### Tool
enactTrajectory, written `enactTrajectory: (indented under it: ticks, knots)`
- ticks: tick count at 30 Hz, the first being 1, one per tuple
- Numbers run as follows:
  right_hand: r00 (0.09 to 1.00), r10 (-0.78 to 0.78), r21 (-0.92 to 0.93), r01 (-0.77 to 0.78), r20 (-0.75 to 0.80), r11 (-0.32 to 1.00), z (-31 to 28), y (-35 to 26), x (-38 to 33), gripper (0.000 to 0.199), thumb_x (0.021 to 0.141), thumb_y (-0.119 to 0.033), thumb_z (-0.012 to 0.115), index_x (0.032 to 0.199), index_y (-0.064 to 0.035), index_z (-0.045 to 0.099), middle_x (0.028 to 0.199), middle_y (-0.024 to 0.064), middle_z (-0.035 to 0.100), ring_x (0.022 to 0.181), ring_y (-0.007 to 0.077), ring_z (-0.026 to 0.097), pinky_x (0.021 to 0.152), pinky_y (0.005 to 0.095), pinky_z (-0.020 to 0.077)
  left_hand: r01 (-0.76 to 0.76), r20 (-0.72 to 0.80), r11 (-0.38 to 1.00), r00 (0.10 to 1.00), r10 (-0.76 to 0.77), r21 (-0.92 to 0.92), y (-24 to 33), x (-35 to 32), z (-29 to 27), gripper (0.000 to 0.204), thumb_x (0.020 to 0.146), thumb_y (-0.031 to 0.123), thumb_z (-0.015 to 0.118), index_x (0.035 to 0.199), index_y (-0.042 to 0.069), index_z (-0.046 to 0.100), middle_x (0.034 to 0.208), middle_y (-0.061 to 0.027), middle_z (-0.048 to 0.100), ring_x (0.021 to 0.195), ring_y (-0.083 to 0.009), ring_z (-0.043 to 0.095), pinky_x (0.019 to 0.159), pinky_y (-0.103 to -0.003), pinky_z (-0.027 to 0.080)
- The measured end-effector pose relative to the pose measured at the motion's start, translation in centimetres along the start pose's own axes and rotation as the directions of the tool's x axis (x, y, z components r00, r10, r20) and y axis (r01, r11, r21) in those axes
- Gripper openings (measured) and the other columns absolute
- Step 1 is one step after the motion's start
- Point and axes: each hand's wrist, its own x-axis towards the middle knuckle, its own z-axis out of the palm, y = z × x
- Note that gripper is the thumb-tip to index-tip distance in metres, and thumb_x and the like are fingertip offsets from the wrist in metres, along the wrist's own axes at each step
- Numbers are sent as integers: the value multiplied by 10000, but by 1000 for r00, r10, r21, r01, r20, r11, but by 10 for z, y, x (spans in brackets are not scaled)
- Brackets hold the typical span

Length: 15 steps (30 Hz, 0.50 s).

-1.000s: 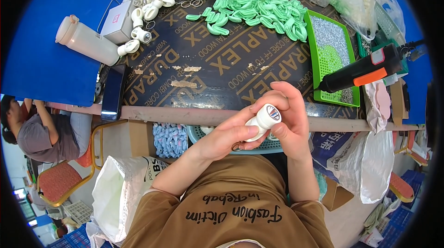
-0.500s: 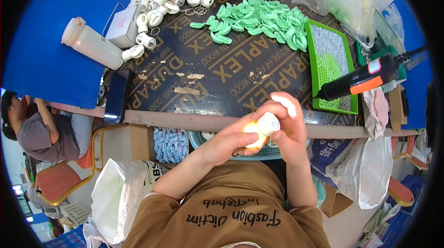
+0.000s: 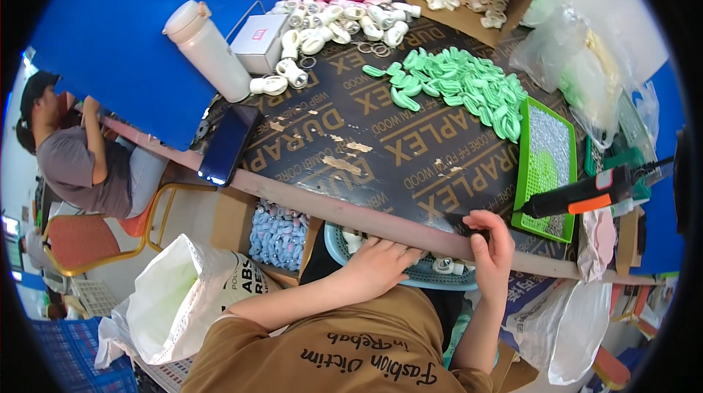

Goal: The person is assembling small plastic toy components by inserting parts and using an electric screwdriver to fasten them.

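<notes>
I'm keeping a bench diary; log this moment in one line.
left hand: over blue basket; right hand: at table edge; basket: white lights; tabletop: green pieces piled

left fingers [image 3: 392, 249] perhaps part-hidden, basket [image 3: 447, 284] partly covered

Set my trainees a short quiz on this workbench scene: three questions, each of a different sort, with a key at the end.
1. Choose one: which hand is over the blue basket?
A) left
B) right
C) neither

2. True or false: from the person's view, the green pieces lie left of the green tray.

3. Short answer: what is the main colour of the parts in the carton left of the blue basket?

Key:
1. A, the left hand
2. True
3. Pale blue
</notes>
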Motion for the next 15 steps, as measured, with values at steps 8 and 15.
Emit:
enactTrajectory:
  ticks: [8, 15]
  knots:
    - [998, -49, -201, 58, 47, 978, 9, -5, 8, 183, 756, -35, 583, 935, 1, 580, 824, 100, 580, 761, 217, 556, 678, 292, 440, -73, -92, 995, 994, 66, -66, -21, 3, -98, 161, 764, 125, 587, 912, 68, 612, 873, -97, 626, 822, -274, 597, 754, -393, 473]
    - [993, -106, -266, 115, 47, 957, 14, -8, 7, 143, 754, -40, 598, 894, -14, 592, 757, 90, 594, 707, 225, 550, 635, 303, 432, 466, -655, 799, 746, -122, 381, -165, 26, -184, 170, 797, 66, 507, 941, 21, 587, 913, -142, 582, 897, -321, 546, 770, -418, 442]
